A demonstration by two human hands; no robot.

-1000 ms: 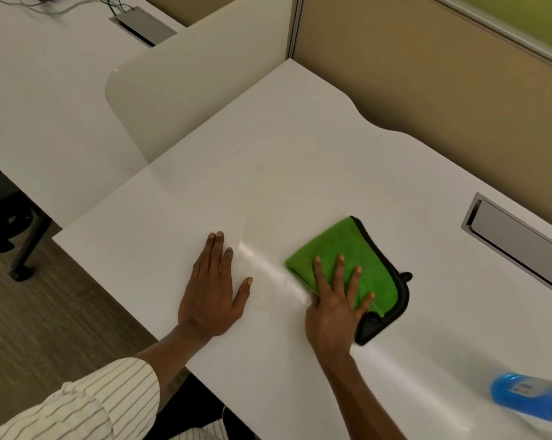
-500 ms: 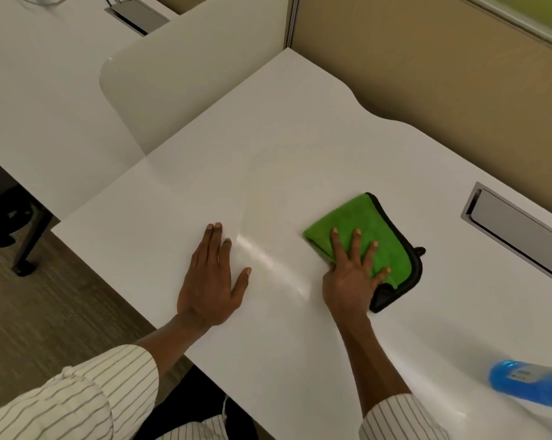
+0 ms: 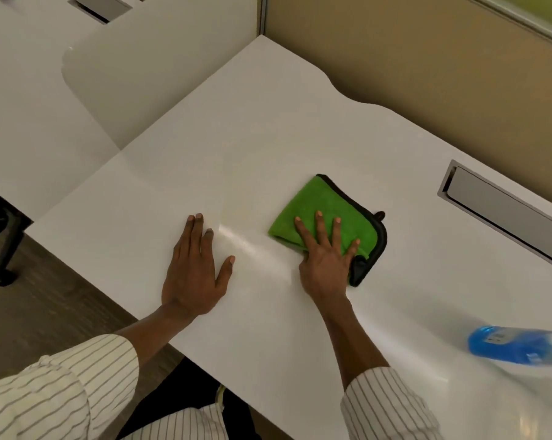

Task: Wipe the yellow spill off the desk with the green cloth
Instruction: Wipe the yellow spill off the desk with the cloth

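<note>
The green cloth (image 3: 323,214), folded and edged in black, lies on the white desk (image 3: 268,128) right of centre. My right hand (image 3: 327,258) presses flat on its near half, fingers spread over the green and the thumb at its left edge. My left hand (image 3: 195,268) rests palm down on the bare desk to the left of the cloth, holding nothing. Between the two hands runs a shiny wet streak (image 3: 252,246). Only a very faint yellowish tinge (image 3: 241,198) shows on the desk just left of the cloth.
A blue spray bottle (image 3: 516,347) lies on the desk at the near right. A grey cable hatch (image 3: 503,211) sits in the desk at the far right. A tan partition (image 3: 427,74) runs behind, and a white divider (image 3: 160,65) stands at the left.
My right hand has slid the cloth away from me across the desk, then slightly back to the left. The left hand stays planted.
</note>
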